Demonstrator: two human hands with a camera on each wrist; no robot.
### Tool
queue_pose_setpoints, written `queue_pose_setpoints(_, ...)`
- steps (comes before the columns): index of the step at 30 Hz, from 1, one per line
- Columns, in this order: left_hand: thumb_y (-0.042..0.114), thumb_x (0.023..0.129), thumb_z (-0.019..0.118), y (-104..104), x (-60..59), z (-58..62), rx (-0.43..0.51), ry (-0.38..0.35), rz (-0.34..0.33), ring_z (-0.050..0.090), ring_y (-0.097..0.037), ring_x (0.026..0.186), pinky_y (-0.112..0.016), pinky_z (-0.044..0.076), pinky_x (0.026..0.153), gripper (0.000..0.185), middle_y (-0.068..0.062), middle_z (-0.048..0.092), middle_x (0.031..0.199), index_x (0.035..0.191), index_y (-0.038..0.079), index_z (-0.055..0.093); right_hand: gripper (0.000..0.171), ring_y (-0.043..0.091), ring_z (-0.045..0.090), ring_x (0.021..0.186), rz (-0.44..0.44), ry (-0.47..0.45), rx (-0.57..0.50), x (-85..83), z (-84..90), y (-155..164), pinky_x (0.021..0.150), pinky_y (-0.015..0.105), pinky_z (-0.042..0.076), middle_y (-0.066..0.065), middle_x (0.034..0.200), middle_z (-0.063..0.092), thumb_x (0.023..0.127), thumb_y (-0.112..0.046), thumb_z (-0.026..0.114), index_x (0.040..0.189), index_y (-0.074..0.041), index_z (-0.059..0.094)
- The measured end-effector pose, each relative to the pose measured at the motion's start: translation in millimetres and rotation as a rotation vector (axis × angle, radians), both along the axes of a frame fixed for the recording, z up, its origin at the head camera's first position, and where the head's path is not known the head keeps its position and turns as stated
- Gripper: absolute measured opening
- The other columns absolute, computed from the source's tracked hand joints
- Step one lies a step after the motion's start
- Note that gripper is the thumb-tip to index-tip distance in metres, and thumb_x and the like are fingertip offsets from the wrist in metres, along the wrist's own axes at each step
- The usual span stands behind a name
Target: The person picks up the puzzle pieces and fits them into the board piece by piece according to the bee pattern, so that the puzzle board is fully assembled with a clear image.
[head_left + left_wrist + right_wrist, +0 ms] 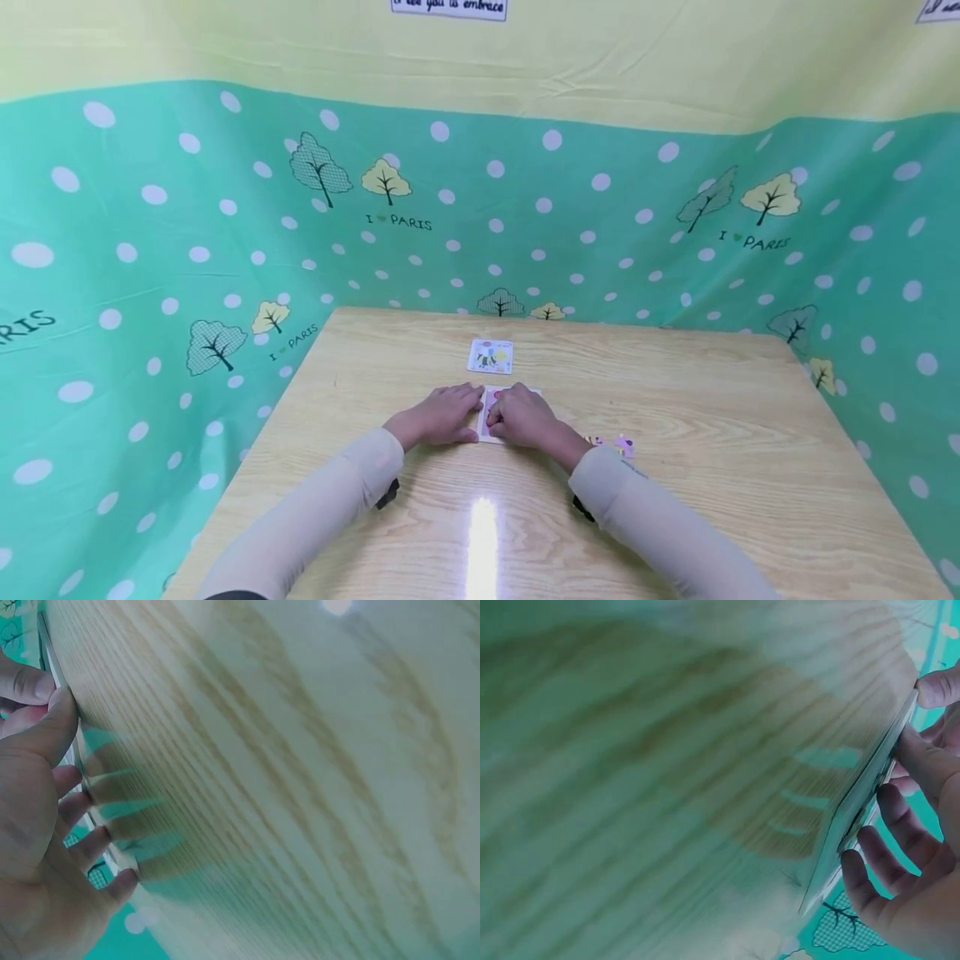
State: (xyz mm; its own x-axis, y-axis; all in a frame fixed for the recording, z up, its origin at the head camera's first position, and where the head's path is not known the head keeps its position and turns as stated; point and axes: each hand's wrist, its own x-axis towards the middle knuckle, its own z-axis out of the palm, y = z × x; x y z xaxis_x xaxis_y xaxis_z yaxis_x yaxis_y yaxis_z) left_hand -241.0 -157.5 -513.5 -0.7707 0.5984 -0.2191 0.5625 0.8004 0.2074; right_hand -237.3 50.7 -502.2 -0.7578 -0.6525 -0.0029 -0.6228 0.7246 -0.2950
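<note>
A small puzzle board [485, 432] with a pink picture lies on the table, largely covered by the hands. My left hand [444, 414] rests along its left side, thumb near the front corner. In the left wrist view its fingers [91, 847] are spread along the board's edge. Over the board is my right hand [522, 416], bent at the knuckles with its fingertips down on the picture. The right wrist view has its fingers [900, 859] apart at the board's surface; I cannot tell whether they pinch a piece.
Beyond the board lies a square card with a bee picture [491, 357]. Several loose puzzle pieces [622, 446] lie near the right wrist, partly behind it. A green polka-dot cloth [525, 225] hangs behind the wooden table [712, 392].
</note>
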Motion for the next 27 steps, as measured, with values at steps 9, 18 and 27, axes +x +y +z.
queue_pose_setpoints(9, 0.053, 0.097, 0.062, 3.0, 1.6, 0.3, 0.015, -0.001, 0.000, 0.033, -0.035, 0.153, -0.058, 0.032, 0.123, 0.068, -0.014, 0.036, 0.164, 0.148, 0.010, 0.048, 0.008, 0.007, 0.056, 0.085, 0.040, -0.051, -0.031, -5.9, -2.3, 7.9, 0.091, 0.035, 0.050, -0.009, 0.091, 0.074, 0.088, -0.020, 0.078, 0.094, -0.023, 0.083)
queue_pose_setpoints(18, 0.054, 0.095, 0.064, 0.2, 2.9, 1.6, -0.002, -0.008, 0.016, 0.032, -0.035, 0.153, -0.057, 0.031, 0.124, 0.073, -0.013, 0.035, 0.165, 0.150, 0.011, 0.046, 0.028, 0.020, 0.066, 0.111, 0.087, -0.150, -0.037, -4.4, 9.8, 25.3, 0.102, 0.042, 0.054, 0.003, 0.118, 0.075, 0.095, -0.022, 0.068, 0.120, -0.014, 0.076)
queue_pose_setpoints(27, 0.054, 0.096, 0.062, 0.4, 2.2, 0.5, 0.000, -0.027, 0.031, 0.027, -0.033, 0.155, -0.056, 0.027, 0.126, 0.075, -0.011, 0.030, 0.167, 0.154, 0.012, 0.041, 0.028, 0.023, 0.066, 0.109, -0.005, -0.179, -0.120, 3.7, 21.1, 60.8, 0.098, 0.044, 0.056, 0.005, 0.117, 0.073, 0.097, -0.022, 0.068, 0.122, -0.011, 0.074)
